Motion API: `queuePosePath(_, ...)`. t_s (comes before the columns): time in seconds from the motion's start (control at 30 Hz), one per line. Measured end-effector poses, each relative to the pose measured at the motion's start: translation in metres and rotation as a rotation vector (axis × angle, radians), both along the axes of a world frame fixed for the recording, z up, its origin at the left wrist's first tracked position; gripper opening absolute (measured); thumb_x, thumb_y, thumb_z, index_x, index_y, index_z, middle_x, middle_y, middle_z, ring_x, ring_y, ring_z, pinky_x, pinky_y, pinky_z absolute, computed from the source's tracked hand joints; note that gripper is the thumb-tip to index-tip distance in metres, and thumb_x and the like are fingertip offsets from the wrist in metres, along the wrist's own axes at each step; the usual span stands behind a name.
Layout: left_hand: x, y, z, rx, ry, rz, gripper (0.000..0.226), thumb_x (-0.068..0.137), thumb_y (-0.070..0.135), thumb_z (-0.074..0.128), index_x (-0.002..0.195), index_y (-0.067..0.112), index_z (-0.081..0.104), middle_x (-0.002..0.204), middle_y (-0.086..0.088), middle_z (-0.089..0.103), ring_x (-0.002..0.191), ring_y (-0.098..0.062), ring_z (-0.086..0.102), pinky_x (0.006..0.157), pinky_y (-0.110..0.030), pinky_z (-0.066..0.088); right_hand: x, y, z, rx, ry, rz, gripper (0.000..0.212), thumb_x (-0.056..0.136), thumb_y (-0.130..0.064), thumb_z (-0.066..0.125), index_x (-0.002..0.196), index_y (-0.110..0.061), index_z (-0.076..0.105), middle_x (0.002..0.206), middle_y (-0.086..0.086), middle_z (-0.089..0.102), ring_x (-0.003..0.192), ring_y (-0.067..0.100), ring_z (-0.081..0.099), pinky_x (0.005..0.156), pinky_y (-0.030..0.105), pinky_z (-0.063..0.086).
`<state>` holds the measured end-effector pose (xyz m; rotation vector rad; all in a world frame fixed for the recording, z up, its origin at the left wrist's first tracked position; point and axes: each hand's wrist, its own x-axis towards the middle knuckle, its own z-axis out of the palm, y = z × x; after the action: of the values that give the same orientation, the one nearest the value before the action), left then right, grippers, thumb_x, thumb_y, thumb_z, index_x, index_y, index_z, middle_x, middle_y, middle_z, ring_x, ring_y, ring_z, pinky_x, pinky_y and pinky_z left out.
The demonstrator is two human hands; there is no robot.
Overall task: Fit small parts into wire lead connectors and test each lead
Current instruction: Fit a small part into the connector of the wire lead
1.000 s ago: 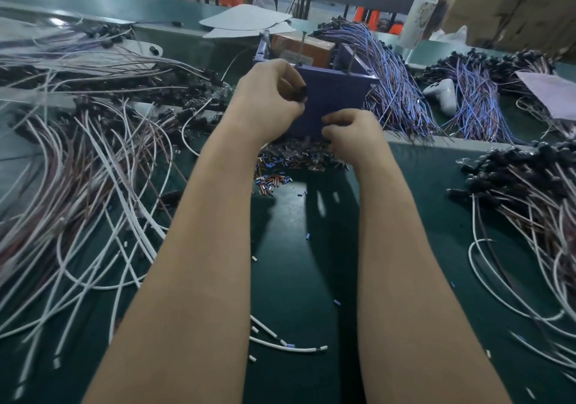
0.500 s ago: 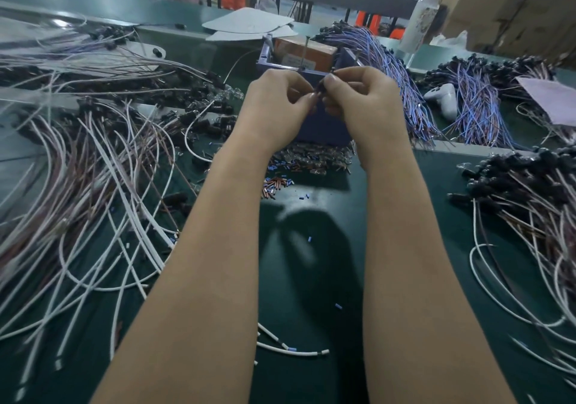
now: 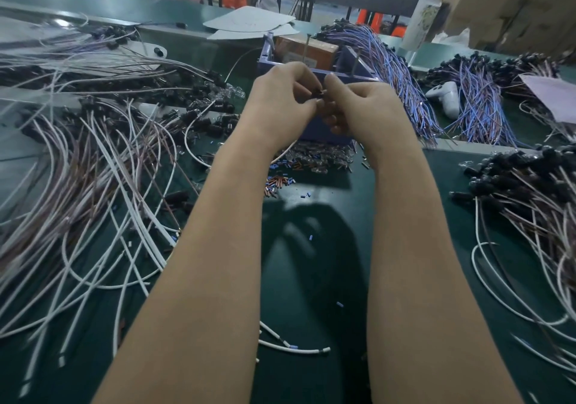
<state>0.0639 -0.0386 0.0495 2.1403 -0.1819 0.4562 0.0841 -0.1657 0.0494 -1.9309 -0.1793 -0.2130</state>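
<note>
The green table (image 3: 311, 247) has a bare strip down its middle, hemmed in by the left lead pile (image 3: 93, 169) and the right lead pile (image 3: 530, 210). In front of the blue box (image 3: 358, 73), the left hand (image 3: 280, 104) and right hand (image 3: 364, 107) meet, both pinching a black connector (image 3: 320, 92) whose long axis lies roughly crosswise.

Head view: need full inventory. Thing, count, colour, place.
black connector: one, black, pinched between both hands
white-brown leads: many, white and brown, left
black-capped leads: many, white and brown, right
blue leads: two bundles, blue-purple, far right
small parts: heap, clear, blue, orange, before bin
bin: one, blue, behind hands
box: one, orange-brown, in bin
controller: one, white, among blue leads
bottle: one, white, far right
table: one, green
left hand: pinches connector
right hand: pinches connector
</note>
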Motion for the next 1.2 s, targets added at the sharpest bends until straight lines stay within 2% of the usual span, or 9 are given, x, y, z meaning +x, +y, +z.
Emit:
queuePosePath(0.13, 0.004, 0.002, -0.006, -0.028, 0.047, 0.010, 0.014, 0.086, 0.010, 0.064, 0.092, 0.020, 0.058, 0.087, 0.003, 0.062, 0.086, -0.014, 0.061, 0.081, -0.022, 0.046, 0.005, -0.005, -0.013, -0.317, 0.091, -0.151, 0.015, 0.087, -0.022, 0.065, 0.081, -0.011, 0.071, 0.081, 0.008, 0.067, 0.081, 0.022, 0.062, 0.081, 0.035, 0.052)
queuePosePath(0.2, 0.005, 0.002, -0.008, -0.033, 0.070, -0.008, 0.016, 0.085, 0.006, 0.062, 0.092, 0.020, 0.057, 0.089, 0.001, 0.062, 0.089, -0.017, 0.062, 0.084, -0.026, 0.049, 0.003, -0.004, -0.020, -0.478, 0.209, -0.141, 0.017, 0.084, -0.020, 0.069, 0.096, -0.009, 0.073, 0.090, 0.009, 0.067, 0.089, 0.022, 0.061, 0.080, 0.030, 0.049)
queuePosePath(0.3, 0.006, 0.001, -0.010, -0.040, 0.082, -0.034, 0.017, 0.084, 0.004, 0.061, 0.091, 0.019, 0.056, 0.089, 0.000, 0.063, 0.093, -0.020, 0.064, 0.086, -0.029, 0.051, 0.001, 0.005, -0.028, -0.606, 0.341, -0.106, 0.025, 0.083, -0.020, 0.070, 0.105, -0.008, 0.070, 0.105, 0.013, 0.069, 0.099, 0.026, 0.063, 0.089, 0.034, 0.051)
queuePosePath(0.43, 0.006, 0.002, -0.011, -0.051, 0.090, -0.048, 0.017, 0.085, 0.003, 0.061, 0.091, 0.019, 0.056, 0.088, 0.001, 0.063, 0.093, -0.020, 0.063, 0.085, -0.029, 0.051, 0.003, 0.013, -0.032, -0.670, 0.366, -0.059, 0.027, 0.084, -0.019, 0.069, 0.109, -0.011, 0.069, 0.111, 0.013, 0.067, 0.106, 0.028, 0.061, 0.093, 0.035, 0.050)
queuePosePath(0.63, 0.006, 0.002, -0.013, -0.059, 0.097, -0.072, 0.018, 0.085, 0.003, 0.060, 0.091, 0.020, 0.056, 0.089, 0.001, 0.064, 0.094, -0.020, 0.063, 0.086, -0.031, 0.052, 0.004, 0.013, -0.039, -0.549, 0.207, -0.162, 0.019, 0.088, -0.011, 0.057, 0.100, -0.011, 0.072, 0.105, 0.014, 0.069, 0.100, 0.030, 0.061, 0.080, 0.030, 0.049)
queuePosePath(0.8, 0.008, 0.004, -0.013, -0.062, 0.090, -0.062, 0.019, 0.085, 0.002, 0.060, 0.090, 0.020, 0.056, 0.084, 0.004, 0.061, 0.092, -0.020, 0.064, 0.083, -0.028, 0.051, 0.005, 0.001, -0.018, -0.194, 0.131, -0.156, 0.024, 0.082, 0.001, 0.054, 0.069, -0.019, 0.059, 0.082, 0.013, 0.069, 0.083, 0.029, 0.065, 0.082, 0.041, 0.055)
queuePosePath(0.93, 0.008, 0.005, -0.015, -0.060, 0.096, -0.061, 0.019, 0.084, 0.002, 0.060, 0.090, 0.020, 0.057, 0.081, 0.008, 0.059, 0.090, -0.020, 0.063, 0.082, -0.029, 0.052, 0.000, -0.003, -0.001, 0.028, 0.084, -0.051, 0.023, 0.084, 0.003, 0.055, 0.073, -0.016, 0.063, 0.071, 0.007, 0.065, 0.063, 0.015, 0.059, 0.068, 0.027, 0.054)
queuePosePath(1.07, 0.007, 0.005, -0.014, -0.055, 0.098, -0.057, 0.019, 0.084, 0.003, 0.059, 0.091, 0.020, 0.057, 0.084, 0.005, 0.060, 0.090, -0.019, 0.062, 0.080, -0.026, 0.050, -0.003, -0.004, 0.007, -0.036, 0.068, -0.020, 0.018, 0.084, -0.001, 0.063, 0.076, -0.017, 0.063, 0.070, 0.003, 0.063, 0.062, 0.009, 0.060, 0.068, 0.021, 0.054)
queuePosePath(1.2, 0.007, 0.005, -0.013, -0.036, 0.109, -0.049, 0.018, 0.085, 0.004, 0.059, 0.094, 0.019, 0.057, 0.090, 0.000, 0.061, 0.089, -0.019, 0.061, 0.076, -0.022, 0.046, -0.005, -0.002, 0.008, -0.140, 0.028, -0.015, 0.020, 0.082, -0.002, 0.065, 0.075, -0.020, 0.064, 0.075, 0.005, 0.066, 0.073, 0.017, 0.063, 0.083, 0.038, 0.057)
